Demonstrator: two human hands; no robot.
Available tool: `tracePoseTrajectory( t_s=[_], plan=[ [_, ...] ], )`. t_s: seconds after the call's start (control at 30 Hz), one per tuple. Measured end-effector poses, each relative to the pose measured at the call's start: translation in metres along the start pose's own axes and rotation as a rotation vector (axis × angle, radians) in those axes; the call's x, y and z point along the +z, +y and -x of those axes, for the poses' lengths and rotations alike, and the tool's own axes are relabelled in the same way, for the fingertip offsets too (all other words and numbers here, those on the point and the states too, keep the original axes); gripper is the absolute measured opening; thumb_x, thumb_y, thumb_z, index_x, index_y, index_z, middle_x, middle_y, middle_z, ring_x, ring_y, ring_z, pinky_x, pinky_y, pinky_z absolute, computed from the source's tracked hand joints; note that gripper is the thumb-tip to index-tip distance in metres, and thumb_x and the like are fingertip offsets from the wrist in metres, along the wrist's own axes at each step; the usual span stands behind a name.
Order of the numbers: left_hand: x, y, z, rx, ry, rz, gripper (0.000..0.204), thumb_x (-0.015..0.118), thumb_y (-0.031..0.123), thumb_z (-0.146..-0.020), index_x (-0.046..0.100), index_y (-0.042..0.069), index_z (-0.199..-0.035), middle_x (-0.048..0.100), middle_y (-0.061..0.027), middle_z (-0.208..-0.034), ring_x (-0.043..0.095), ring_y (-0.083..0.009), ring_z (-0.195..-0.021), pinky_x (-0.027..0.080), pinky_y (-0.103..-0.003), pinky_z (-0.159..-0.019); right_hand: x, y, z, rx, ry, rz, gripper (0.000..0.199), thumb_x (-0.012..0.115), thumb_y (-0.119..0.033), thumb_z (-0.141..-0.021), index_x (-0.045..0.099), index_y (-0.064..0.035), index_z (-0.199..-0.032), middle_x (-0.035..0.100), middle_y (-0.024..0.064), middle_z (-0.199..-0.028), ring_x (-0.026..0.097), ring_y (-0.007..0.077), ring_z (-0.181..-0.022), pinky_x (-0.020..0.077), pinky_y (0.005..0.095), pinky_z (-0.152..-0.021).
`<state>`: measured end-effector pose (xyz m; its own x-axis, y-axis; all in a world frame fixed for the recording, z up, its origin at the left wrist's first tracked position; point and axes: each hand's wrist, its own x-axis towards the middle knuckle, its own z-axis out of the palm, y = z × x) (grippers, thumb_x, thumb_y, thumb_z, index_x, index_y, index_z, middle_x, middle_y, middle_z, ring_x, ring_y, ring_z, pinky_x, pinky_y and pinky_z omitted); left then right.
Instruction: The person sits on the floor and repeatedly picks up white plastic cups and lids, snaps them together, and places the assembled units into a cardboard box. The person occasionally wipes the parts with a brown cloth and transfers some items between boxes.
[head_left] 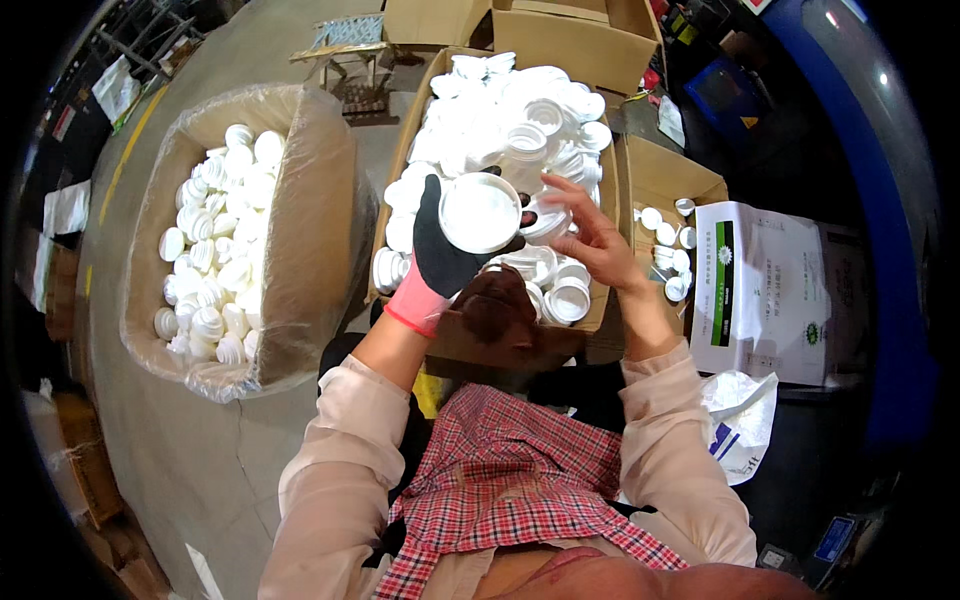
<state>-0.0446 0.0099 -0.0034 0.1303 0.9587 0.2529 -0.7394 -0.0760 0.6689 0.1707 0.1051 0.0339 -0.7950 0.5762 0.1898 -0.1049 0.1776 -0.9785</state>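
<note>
A round white plastic lid (480, 213) is held in my left hand (434, 252), which wears a black glove with a pink cuff. Its broad round face is turned up, and dark gloved fingertips show at its far edge. To the right of the lid is my bare right hand (600, 242), its fingers apart and lightly bent, with nothing visible in them. Both hands are over the near part of a cardboard box (616, 190) heaped with white ribbed plastic parts (545, 118).
On the left stands a plastic-lined carton (312, 215) of white ribbed pieces (232, 275). A smaller carton (690, 172) at the right holds several white parts, beside a white printed cardboard panel (765, 290). A white bag (742, 425) lies nearer me. Far back is a small stool (345, 35).
</note>
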Motion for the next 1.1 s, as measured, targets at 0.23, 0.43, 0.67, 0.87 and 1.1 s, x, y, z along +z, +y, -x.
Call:
tracePoseTrajectory(
  t_s=[0.23,0.43,0.67,0.87,1.1],
  plan=[
    [0.019,-0.017,0.000,0.176,0.255,-0.973,0.070,0.082,0.025,-0.074,0.047,-0.003,-0.127,0.064,-0.0130,-0.113,0.060,-0.0211,-0.106,0.049,-0.036,-0.089,0.017,0.019,0.017,0.007,0.259,-0.195,0.073,0.077,-0.003,-0.072,0.043,-0.0087,-0.136,0.038,0.0072,-0.136,0.044,0.0201,-0.122,0.0430,0.0333,-0.099],
    [0.040,-0.022,-0.003,0.325,0.244,-1.081,0.065,0.072,0.004,-0.080,0.040,-0.001,-0.137,0.055,-0.0129,-0.127,0.055,-0.0198,-0.114,0.044,-0.034,-0.098,0.029,-0.019,0.023,-0.251,0.344,0.425,0.070,0.080,-0.008,-0.070,0.050,-0.0073,-0.133,0.048,0.0104,-0.130,0.049,0.0254,-0.118,0.0483,0.0359,-0.094],
    [0.050,-0.032,-0.004,0.150,0.266,-0.521,0.061,0.064,0.005,-0.084,0.038,-0.001,-0.139,0.053,-0.0126,-0.129,0.053,-0.0209,-0.116,0.043,-0.034,-0.100,0.041,-0.017,0.022,-0.355,0.365,0.715,0.070,0.082,-0.014,-0.066,0.054,-0.0078,-0.129,0.052,0.0126,-0.120,0.051,0.0301,-0.102,0.0438,0.0392,-0.087],
    [0.042,-0.037,-0.003,0.205,0.261,-0.698,0.060,0.064,0.007,-0.084,0.038,-0.001,-0.139,0.049,-0.0140,-0.133,0.050,-0.0236,-0.121,0.041,-0.034,-0.103,0.042,-0.017,0.022,-0.386,0.345,0.743,0.069,0.081,-0.010,-0.065,0.055,-0.0087,-0.129,0.051,0.0130,-0.122,0.051,0.0307,-0.100,0.0461,0.0386,-0.081],
    [0.040,-0.038,-0.004,0.169,0.320,-0.566,0.057,0.062,0.008,-0.086,0.039,-0.001,-0.138,0.048,-0.0141,-0.134,0.049,-0.0252,-0.123,0.038,-0.035,-0.104,0.046,-0.020,0.021,-0.391,0.337,0.725,0.071,0.080,-0.006,-0.064,0.055,-0.0098,-0.130,0.051,0.0129,-0.123,0.051,0.0295,-0.101,0.0478,0.0363,-0.078]
  ],
)
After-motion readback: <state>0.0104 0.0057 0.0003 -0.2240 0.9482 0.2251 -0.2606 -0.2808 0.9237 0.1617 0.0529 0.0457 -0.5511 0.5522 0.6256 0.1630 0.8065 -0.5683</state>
